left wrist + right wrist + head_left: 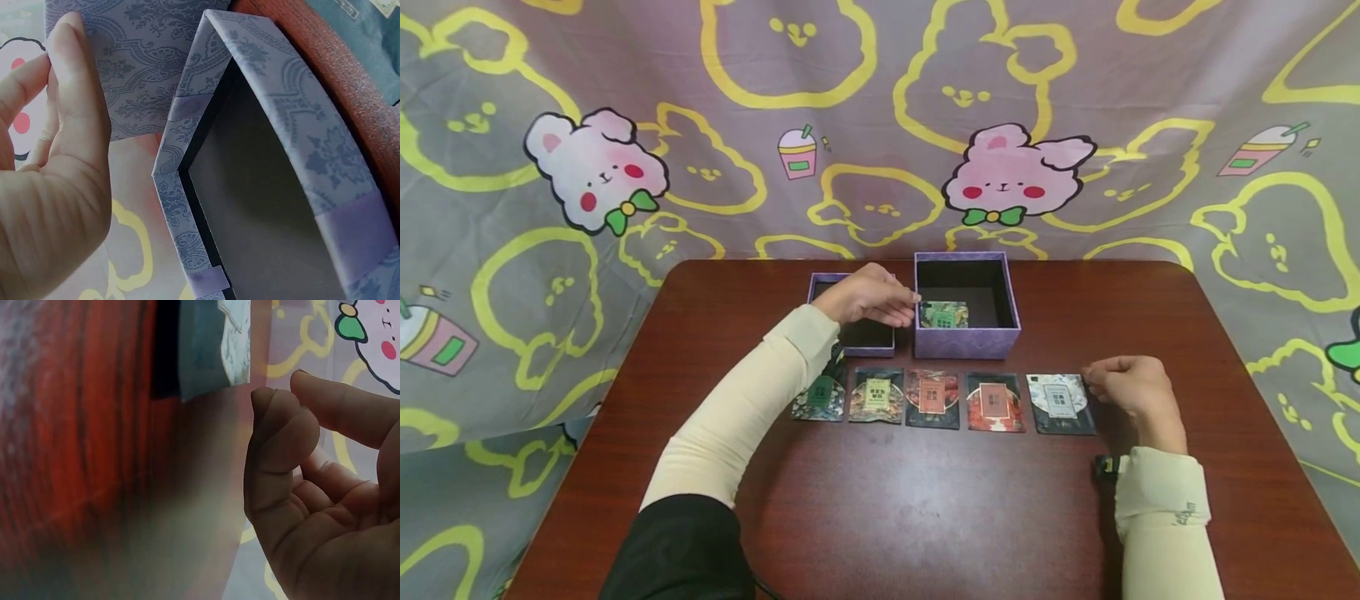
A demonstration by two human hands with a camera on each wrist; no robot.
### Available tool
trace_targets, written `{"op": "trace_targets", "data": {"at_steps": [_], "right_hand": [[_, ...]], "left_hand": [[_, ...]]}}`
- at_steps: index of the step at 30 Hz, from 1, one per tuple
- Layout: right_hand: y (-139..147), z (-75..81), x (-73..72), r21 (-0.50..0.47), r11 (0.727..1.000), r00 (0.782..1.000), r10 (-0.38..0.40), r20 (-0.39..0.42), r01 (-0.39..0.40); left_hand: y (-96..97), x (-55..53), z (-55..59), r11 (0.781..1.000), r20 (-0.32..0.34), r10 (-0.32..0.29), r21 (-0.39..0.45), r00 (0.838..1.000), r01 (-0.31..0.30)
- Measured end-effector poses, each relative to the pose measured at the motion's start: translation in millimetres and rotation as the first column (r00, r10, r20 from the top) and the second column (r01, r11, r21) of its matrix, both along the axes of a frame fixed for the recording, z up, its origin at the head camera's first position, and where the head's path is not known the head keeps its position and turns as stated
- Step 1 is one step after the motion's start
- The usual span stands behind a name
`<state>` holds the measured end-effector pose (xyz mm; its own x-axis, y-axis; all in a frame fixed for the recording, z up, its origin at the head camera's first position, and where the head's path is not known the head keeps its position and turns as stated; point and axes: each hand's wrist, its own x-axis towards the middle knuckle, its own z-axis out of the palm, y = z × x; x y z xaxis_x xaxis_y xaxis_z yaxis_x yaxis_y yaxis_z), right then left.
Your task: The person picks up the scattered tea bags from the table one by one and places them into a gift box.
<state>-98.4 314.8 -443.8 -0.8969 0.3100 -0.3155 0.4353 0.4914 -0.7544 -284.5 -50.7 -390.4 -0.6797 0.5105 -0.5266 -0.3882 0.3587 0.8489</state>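
My left hand (872,298) is at the left wall of the purple patterned box (966,344), its thumb tip right at the rim. In the left wrist view its fingers (69,53) lie fairly straight along the box's outer wall (144,69). A green patterned sachet (945,315) leans inside the dark-lined box. My right hand (1138,396) is at the upper right corner of a white and dark sachet (1062,404), last on the right of a row. The right wrist view shows its thumb and index fingertip slightly apart, just beyond the sachet's edge (234,359).
Several more sachets lie in the row: dark green (820,398), yellow-green (877,396), dark red (932,400) and orange-red (996,402). A shallow purple box part (871,352) lies under the left forearm. The brown table (925,508) meets a patterned curtain (865,200) at the back.
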Motion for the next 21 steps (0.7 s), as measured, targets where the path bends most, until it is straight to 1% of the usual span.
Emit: {"op": "trace_targets", "data": {"at_steps": [6,10,15,19,21], "right_hand": [[-2.4,-2.3,-0.4,0.032,0.999,1.000,-0.003,0.003,0.003],[-4.0,-3.9,-0.6,0.085,0.996,1.000,-0.018,0.007,0.017],[-7.5,-5.3,-1.3,0.151,0.988,1.000,-0.016,0.018,0.013],[-10.6,-4.0,-0.9,0.220,0.976,1.000,-0.005,0.002,0.005],[-12.4,-3.3,-1.0,0.237,0.971,1.000,-0.001,-0.008,0.003]], "left_hand": [[0.2,0.3,0.4,1.000,-0.009,-0.004,0.002,1.000,0.004],[0.2,0.0,-1.1,1.000,-0.008,0.004,0.008,1.000,-0.004],[0.6,0.7,-1.5,1.000,-0.012,0.009,0.007,1.000,-0.009],[1.1,1.7,-0.6,1.000,-0.008,0.013,0.002,1.000,-0.013],[0.7,2.1,-0.2,1.000,-0.007,0.017,0.002,1.000,-0.017]]}}
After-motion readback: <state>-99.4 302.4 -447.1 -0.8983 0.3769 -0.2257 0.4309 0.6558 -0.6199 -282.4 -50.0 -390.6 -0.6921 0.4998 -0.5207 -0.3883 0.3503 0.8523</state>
